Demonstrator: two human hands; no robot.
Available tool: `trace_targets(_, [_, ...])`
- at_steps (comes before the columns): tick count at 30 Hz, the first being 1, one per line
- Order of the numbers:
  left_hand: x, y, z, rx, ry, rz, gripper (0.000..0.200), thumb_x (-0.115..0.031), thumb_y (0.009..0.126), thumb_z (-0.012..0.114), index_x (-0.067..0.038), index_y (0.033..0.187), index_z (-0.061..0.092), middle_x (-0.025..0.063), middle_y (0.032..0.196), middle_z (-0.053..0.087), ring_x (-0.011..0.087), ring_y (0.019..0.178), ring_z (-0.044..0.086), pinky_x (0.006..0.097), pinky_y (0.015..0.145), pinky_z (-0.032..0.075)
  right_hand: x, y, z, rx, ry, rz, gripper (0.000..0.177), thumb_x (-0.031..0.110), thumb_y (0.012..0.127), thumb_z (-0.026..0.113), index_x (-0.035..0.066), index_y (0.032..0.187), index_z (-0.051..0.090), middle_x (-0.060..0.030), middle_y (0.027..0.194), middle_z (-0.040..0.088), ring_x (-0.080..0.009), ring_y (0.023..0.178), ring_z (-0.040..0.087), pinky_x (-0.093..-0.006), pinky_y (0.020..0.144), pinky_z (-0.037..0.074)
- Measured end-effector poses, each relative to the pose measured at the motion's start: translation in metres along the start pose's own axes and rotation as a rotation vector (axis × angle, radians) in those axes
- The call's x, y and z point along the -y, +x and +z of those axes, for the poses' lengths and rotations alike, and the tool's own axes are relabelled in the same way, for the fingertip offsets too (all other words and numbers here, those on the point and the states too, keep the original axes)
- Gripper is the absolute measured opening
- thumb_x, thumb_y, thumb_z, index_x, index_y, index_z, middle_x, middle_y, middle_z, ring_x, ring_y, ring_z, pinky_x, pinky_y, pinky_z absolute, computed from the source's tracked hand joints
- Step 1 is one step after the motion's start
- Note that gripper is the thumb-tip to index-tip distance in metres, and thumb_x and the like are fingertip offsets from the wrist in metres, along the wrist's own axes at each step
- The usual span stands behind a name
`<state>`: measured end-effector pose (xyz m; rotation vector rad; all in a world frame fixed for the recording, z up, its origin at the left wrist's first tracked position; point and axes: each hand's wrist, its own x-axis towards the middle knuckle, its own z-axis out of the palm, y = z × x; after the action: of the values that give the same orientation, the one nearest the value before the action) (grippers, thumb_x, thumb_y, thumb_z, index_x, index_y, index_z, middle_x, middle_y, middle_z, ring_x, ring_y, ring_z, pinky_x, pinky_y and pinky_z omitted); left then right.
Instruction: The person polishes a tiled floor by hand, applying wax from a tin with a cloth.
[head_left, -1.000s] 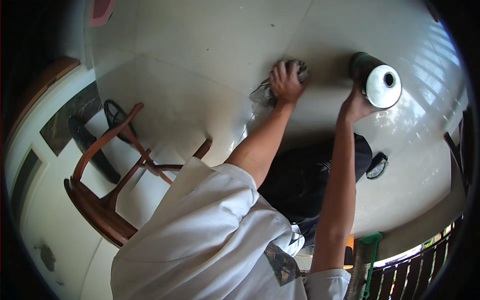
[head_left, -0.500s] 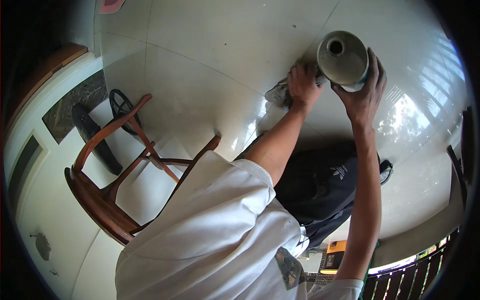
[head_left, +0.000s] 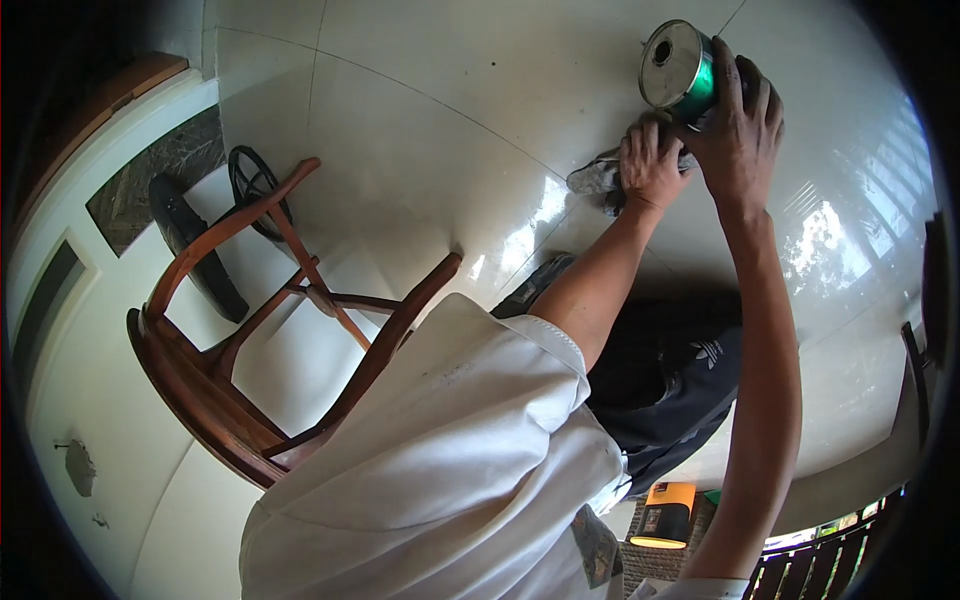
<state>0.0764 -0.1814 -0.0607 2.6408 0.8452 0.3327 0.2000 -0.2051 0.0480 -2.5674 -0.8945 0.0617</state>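
Note:
A green tin can point(head_left: 690, 68) with a grey metal end and a dark round hole in it is tilted, its holed end facing up and left. My right hand point(head_left: 742, 128) is closed around the can's right side. Just below the can, my left hand point(head_left: 652, 165) is closed on a crumpled grey rag point(head_left: 598, 176), which sticks out to its left. Both hands are close together, and the left fingertips are partly hidden near the can's lower edge.
Glossy pale floor tiles point(head_left: 440, 140) lie under the hands. To the left a wooden chair frame point(head_left: 215, 385) stands near a black wheel-like ring point(head_left: 258, 190) and a long dark padded piece point(head_left: 198, 250). An orange and black object point(head_left: 664, 515) is at the bottom.
The can has tipped so its green side now shows, with its holed end turned leftward. Both hands sit slightly further right in view, the rag moving along with the left one.

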Motion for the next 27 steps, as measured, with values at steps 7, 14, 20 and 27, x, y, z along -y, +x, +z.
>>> trace_targets(7, [-0.001,0.0,-0.002,0.061,-0.013,-0.039,0.052,-0.038,0.063,0.078,-0.009,0.104,0.061,0.014,0.111,0.052,0.035,0.095,0.05,0.0463,0.077,0.041,-0.003,0.002,0.006,0.023,-0.057,-0.028,0.096,0.029,0.059,0.087,0.029,0.144,0.043,-0.0085,0.13,0.052,-0.0338,0.12,0.049,-0.0522,0.1,0.041])
trace_targets(14, [-0.004,-0.001,0.002,0.054,-0.009,-0.074,0.055,-0.034,0.052,0.084,-0.013,0.095,0.057,0.014,0.107,0.05,0.0359,0.099,0.049,0.0476,0.08,0.042,-0.002,0.007,0.01,0.023,-0.127,-0.083,0.096,0.023,0.06,0.086,0.028,0.145,0.042,-0.0087,0.131,0.052,-0.0338,0.12,0.049,-0.0516,0.101,0.04])
trace_targets(20, [-0.003,-0.001,0.004,0.03,-0.012,-0.06,0.05,-0.034,0.056,0.082,-0.014,0.094,0.057,0.0139,0.104,0.05,0.0359,0.097,0.05,0.0482,0.079,0.042,-0.002,0.007,0.015,0.019,-0.15,-0.117,0.101,0.021,0.058,0.087,0.028,0.146,0.04,-0.0094,0.132,0.052,-0.0329,0.121,0.049,-0.0505,0.103,0.039])
trace_targets(27, [-0.003,-0.002,0.004,0.045,-0.001,-0.073,0.051,-0.036,0.056,0.082,-0.015,0.097,0.059,0.0142,0.104,0.05,0.0365,0.097,0.05,0.0494,0.08,0.042,-0.003,0.009,0.02,-0.024,-0.165,-0.155,0.099,0.018,0.058,0.086,0.029,0.146,0.041,-0.0094,0.131,0.052,-0.0323,0.121,0.05,-0.0504,0.102,0.039])
